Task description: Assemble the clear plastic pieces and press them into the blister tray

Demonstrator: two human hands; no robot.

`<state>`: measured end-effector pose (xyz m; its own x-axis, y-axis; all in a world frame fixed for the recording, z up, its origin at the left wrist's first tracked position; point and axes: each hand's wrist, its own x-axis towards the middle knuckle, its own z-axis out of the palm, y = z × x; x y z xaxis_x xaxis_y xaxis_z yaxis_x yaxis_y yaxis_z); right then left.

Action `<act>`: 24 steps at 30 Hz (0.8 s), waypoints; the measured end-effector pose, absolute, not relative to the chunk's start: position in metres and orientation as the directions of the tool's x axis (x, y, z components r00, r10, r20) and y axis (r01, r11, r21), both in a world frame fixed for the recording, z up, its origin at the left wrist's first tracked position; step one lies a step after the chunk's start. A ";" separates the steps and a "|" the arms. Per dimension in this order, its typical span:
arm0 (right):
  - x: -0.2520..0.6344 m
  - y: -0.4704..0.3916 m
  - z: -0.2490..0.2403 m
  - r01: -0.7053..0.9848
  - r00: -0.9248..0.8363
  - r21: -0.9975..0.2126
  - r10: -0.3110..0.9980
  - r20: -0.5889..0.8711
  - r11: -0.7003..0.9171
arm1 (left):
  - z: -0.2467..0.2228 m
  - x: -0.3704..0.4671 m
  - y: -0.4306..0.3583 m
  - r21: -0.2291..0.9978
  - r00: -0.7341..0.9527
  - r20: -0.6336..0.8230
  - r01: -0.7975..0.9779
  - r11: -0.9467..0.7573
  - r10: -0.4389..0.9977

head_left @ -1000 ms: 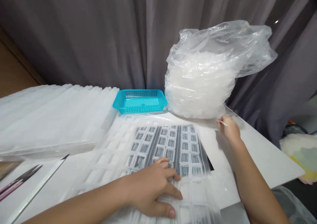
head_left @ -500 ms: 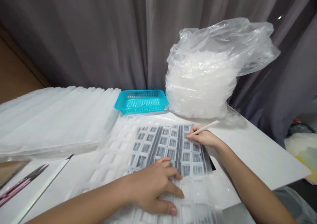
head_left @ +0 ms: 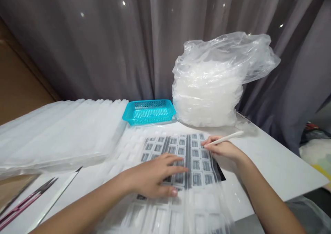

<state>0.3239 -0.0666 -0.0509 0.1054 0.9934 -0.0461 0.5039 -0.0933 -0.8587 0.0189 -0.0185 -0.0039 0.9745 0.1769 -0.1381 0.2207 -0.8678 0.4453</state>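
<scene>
1. In the head view, a bright-blue perforated plastic basket (head_left: 128, 116) is set at the back of the white surface (head_left: 271, 158), its mesh floor visible.
2. Beside it, a large clear plastic bag (head_left: 207, 92) is filled with layered white material; what exactly is held inside cannot be told.
3. One basket, one bag, one pale ridged stack (head_left: 59, 130), one pair of pink-handled scissors (head_left: 31, 199) and one long white strip with a dark tip (head_left: 59, 196) are counted.
4. One translucent moulded sheet with rows of rectangular pockets (head_left: 204, 201) is laid between the hands, partly showing dark grey.
5. The left hand (head_left: 157, 175) is held palm down over the sheet, fingers spread.
6. One slender white stick (head_left: 224, 137) is pinched by the fingers of the right hand (head_left: 222, 149), its lower end directed at the sheet's right side.
</scene>
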 end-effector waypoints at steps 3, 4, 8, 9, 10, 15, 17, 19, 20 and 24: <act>0.297 -0.060 -0.061 0.364 -0.183 -0.926 0.967 -0.178 -0.102 | -0.007 0.010 0.000 0.307 0.911 -0.259 0.392 -0.867 0.320; 0.293 -0.059 -0.063 0.362 -0.186 -0.926 0.966 -0.181 -0.104 | -0.011 0.008 0.005 0.279 0.895 -0.280 0.422 -0.862 0.347; 0.288 -0.058 -0.066 0.425 -0.126 -0.902 0.982 -0.143 -0.077 | -0.027 0.008 0.015 0.234 0.880 -0.268 0.453 -0.860 0.391; 0.287 -0.058 -0.065 0.451 -0.100 -0.890 0.988 -0.120 -0.063 | -0.030 0.009 0.015 0.227 0.879 -0.264 0.456 -0.861 0.396; 0.287 -0.058 -0.063 0.480 -0.062 -0.876 0.994 -0.087 -0.047 | -0.031 0.011 0.014 0.219 0.878 -0.265 0.458 -0.861 0.400; 0.311 -0.062 -0.049 0.623 0.291 -0.781 0.938 0.191 -0.035 | -0.030 0.014 0.010 0.213 0.858 -0.301 0.487 -0.847 0.417; 0.332 -0.067 -0.043 0.648 0.425 -0.758 0.864 0.272 -0.080 | -0.029 0.014 0.010 0.218 0.844 -0.311 0.511 -0.831 0.437; 0.349 -0.074 -0.038 0.651 0.492 -0.751 0.816 0.302 -0.114 | -0.029 0.016 0.012 0.211 0.824 -0.306 0.547 -0.811 0.476; 0.353 -0.076 -0.037 0.647 0.498 -0.753 0.814 0.298 -0.119 | -0.029 0.018 0.013 0.201 0.811 -0.300 0.568 -0.798 0.502; 0.329 -0.077 -0.038 0.585 0.304 -0.809 0.940 0.153 -0.058 | -0.032 0.022 0.020 0.170 0.763 -0.284 0.636 -0.753 0.581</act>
<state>0.3288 -0.0773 -0.0378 0.3043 0.9402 0.1532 0.5855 -0.0577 -0.8086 0.0220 0.0201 -0.0319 0.7629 0.5810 -0.2836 0.6363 -0.7526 0.1696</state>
